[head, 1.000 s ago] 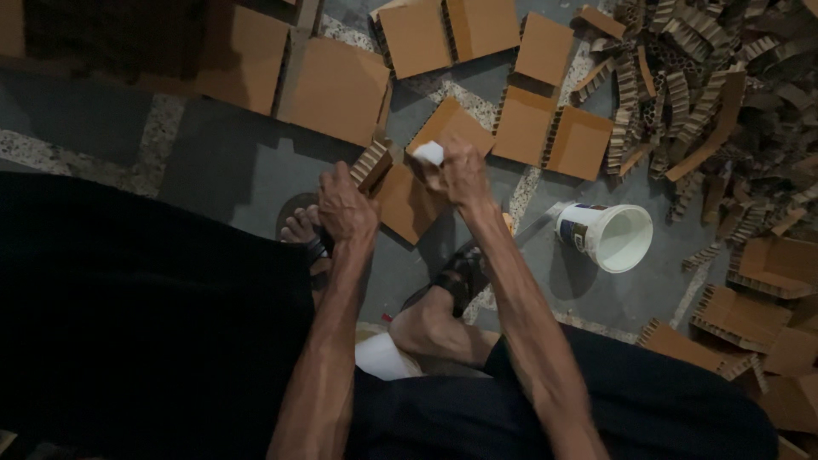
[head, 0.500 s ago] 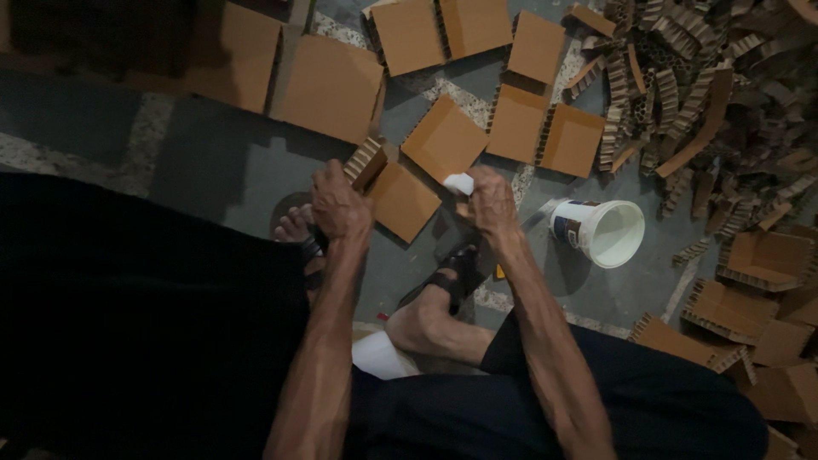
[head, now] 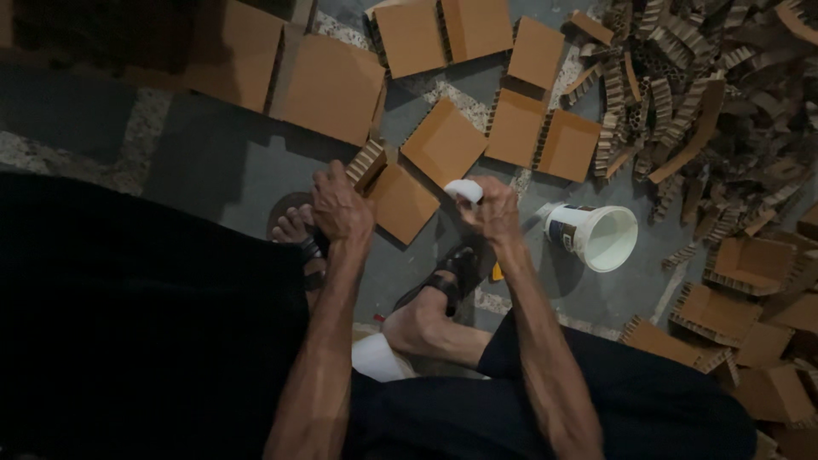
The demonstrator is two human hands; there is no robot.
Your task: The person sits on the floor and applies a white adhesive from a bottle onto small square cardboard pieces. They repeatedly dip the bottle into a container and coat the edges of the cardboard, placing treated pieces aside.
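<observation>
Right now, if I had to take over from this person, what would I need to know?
Left hand: its grip is closed on a cardboard piece held over the floor.
Right hand: its grip is closed on a small white object, next to that piece's edge.
White bucket lies tipped on the floor to the right.
Done: flat cardboard squares laid out ahead.
Left: a heap of loose cardboard strips on the right.

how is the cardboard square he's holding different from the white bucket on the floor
The cardboard square is flat, brown and angular, with a ribbed strip along its top edge; the white bucket is round, hollow and lies tipped on its side. The left hand touches the square, while the bucket lies untouched, beyond the right hand. Both are over the grey floor.
</observation>
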